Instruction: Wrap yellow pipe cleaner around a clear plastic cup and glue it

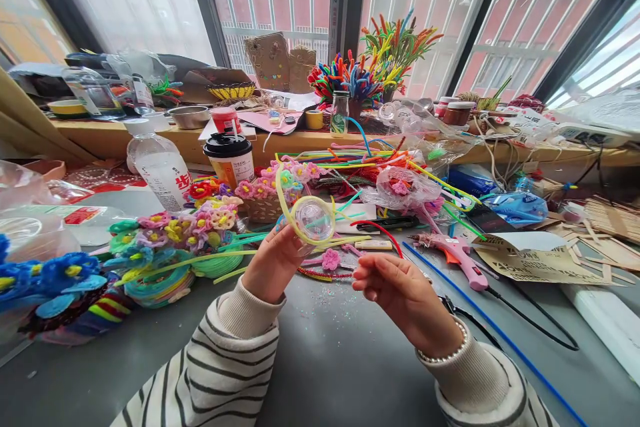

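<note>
My left hand (pixel 275 263) grips a small clear plastic cup (pixel 314 219), its round end facing me. A pale yellow pipe cleaner (pixel 281 195) curves around the cup's rim, with one end sticking up at the left. To the right, my right hand (pixel 403 297) is raised over the table with its fingers curled and the fingertips near each other; whether anything small is between them is hidden. A pink pipe-cleaner flower (pixel 331 259) lies on the table behind and between my hands.
Pipe-cleaner flowers (pixel 200 227) crowd the left. A lidded paper cup (pixel 231 159) and a plastic bottle (pixel 159 167) stand behind them. At right lie a pink glue gun (pixel 463 260) with its cord and a long blue pipe cleaner (pixel 480 310). Glitter (pixel 333 313) dots the grey table.
</note>
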`<state>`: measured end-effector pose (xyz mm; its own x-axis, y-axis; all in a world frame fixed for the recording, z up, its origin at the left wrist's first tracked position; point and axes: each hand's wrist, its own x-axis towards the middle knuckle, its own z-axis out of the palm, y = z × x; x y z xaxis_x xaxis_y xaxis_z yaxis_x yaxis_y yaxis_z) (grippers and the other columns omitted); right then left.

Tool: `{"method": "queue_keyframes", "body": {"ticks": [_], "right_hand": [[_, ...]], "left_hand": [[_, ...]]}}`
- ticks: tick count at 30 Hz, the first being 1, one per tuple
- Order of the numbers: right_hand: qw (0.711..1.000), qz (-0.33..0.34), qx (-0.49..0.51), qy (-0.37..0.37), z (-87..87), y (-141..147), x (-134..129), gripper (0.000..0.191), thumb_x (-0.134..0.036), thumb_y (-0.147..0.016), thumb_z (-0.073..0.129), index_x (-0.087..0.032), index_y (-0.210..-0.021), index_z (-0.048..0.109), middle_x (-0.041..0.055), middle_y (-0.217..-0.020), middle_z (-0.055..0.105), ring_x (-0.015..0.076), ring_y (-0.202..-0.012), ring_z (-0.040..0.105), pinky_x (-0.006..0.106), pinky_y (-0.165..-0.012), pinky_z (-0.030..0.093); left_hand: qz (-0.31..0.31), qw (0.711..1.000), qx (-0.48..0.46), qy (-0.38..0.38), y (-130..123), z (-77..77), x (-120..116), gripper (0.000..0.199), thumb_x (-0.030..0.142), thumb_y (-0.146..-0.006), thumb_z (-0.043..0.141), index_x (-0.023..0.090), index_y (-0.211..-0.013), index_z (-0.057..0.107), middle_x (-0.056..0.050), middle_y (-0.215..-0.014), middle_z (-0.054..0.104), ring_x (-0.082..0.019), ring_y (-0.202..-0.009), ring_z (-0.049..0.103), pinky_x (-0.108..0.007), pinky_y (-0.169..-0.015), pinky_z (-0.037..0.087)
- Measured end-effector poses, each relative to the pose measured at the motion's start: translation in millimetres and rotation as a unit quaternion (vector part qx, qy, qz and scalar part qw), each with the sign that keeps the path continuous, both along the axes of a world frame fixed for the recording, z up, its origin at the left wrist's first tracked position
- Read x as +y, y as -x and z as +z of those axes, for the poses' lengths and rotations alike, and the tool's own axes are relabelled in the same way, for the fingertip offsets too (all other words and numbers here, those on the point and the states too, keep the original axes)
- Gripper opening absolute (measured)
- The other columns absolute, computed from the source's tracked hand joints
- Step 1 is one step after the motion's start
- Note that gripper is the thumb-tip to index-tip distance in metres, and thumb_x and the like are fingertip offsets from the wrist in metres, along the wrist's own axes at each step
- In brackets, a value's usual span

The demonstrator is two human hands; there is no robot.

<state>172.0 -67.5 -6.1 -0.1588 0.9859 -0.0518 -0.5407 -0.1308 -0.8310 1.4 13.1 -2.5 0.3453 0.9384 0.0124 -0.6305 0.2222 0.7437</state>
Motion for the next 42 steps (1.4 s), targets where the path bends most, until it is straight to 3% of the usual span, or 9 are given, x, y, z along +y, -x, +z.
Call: {"method": "queue_keyframes", "body": {"ticks": [3, 5, 7, 9, 12, 17, 27, 42], "right_hand": [[0.991, -0.044, -0.120, -0.036, -1.5, -2, 1, 0.016, -0.035, -0.070, 0.064, -0.019, -0.069, 0.064, 0.0014, -0.070, 0.067, 0.0124, -0.066, 0.063, 0.024, -0.061, 0.046], [0.959, -0.106, -0.244, -0.093, -3.5, -5, 4, 0.018, -0.036, -0.069, 0.065, -0.018, -0.066, 0.061, 0.0032, -0.076, 0.065, 0.0155, -0.075, 0.061, 0.030, -0.071, 0.048], [0.905, -0.177, -0.354, -0.156, -5.4, -7, 8, 0.024, -0.038, -0.066, 0.067, -0.020, -0.079, 0.059, 0.0063, -0.093, 0.062, 0.0196, -0.090, 0.058, 0.035, -0.078, 0.047], [0.851, -0.216, -0.431, -0.206, -6.0, -8, 11, 0.049, -0.040, -0.061, 0.070, -0.022, -0.103, 0.053, 0.0094, -0.112, 0.054, 0.0233, -0.103, 0.052, 0.040, -0.082, 0.047], [0.807, -0.196, -0.498, -0.248, -5.2, -5, 13, 0.079, -0.042, -0.058, 0.072, -0.022, -0.125, 0.035, 0.0129, -0.127, 0.042, 0.0262, -0.112, 0.046, 0.044, -0.088, 0.044], [0.801, -0.169, -0.507, -0.269, -5.9, 0, 7, 0.073, -0.037, -0.067, 0.066, -0.023, -0.129, 0.031, 0.0131, -0.130, 0.040, 0.0271, -0.114, 0.045, 0.046, -0.090, 0.044], [0.782, -0.179, -0.525, -0.285, -8.7, -1, 5, 0.062, -0.031, -0.069, 0.063, -0.022, -0.124, 0.036, 0.0112, -0.125, 0.046, 0.0254, -0.111, 0.048, 0.043, -0.089, 0.045], [0.734, -0.197, -0.570, -0.311, -2.3, -1, 2, 0.057, -0.032, -0.067, 0.066, -0.019, -0.117, 0.044, 0.0088, -0.115, 0.051, 0.0217, -0.109, 0.046, 0.037, -0.093, 0.040]], "left_hand": [[0.005, 1.000, 0.010, -0.005, -2, -5.1, 2, 0.034, 0.029, -0.063, 0.068, 0.015, -0.094, 0.063, -0.008, -0.104, 0.065, -0.025, -0.102, 0.056, -0.036, -0.086, 0.045], [0.005, 1.000, 0.023, -0.008, -3, -9.9, 2, 0.028, 0.028, -0.061, 0.070, 0.015, -0.085, 0.065, -0.008, -0.097, 0.067, -0.024, -0.094, 0.060, -0.038, -0.083, 0.046], [-0.004, 0.999, 0.043, -0.002, -6, -13.7, 1, 0.023, 0.027, -0.057, 0.073, 0.014, -0.075, 0.066, -0.007, -0.088, 0.069, -0.023, -0.084, 0.063, -0.037, -0.079, 0.047], [-0.022, 0.997, 0.069, -0.001, -8, -15.6, -2, 0.024, 0.026, -0.053, 0.076, 0.014, -0.071, 0.067, -0.006, -0.077, 0.070, -0.020, -0.074, 0.063, -0.035, -0.074, 0.048], [-0.054, 0.994, 0.097, -0.019, -12, -15.9, -7, 0.025, 0.028, -0.050, 0.078, 0.015, -0.069, 0.067, -0.004, -0.066, 0.069, -0.018, -0.066, 0.063, -0.033, -0.072, 0.047], [-0.109, 0.986, 0.118, -0.051, -14, -16.7, -13, 0.022, 0.029, -0.052, 0.076, 0.016, -0.067, 0.067, -0.003, -0.066, 0.069, -0.018, -0.064, 0.063, -0.033, -0.070, 0.047], [-0.149, 0.978, 0.124, -0.079, -15, -16.5, -14, 0.018, 0.027, -0.056, 0.074, 0.016, -0.069, 0.068, -0.002, -0.070, 0.070, -0.017, -0.070, 0.063, -0.032, -0.076, 0.046], [-0.180, 0.970, 0.151, -0.069, -12, -18.0, -14, 0.022, 0.030, -0.053, 0.076, 0.014, -0.064, 0.065, 0.000, -0.063, 0.066, -0.012, -0.062, 0.060, -0.025, -0.067, 0.044]]}}
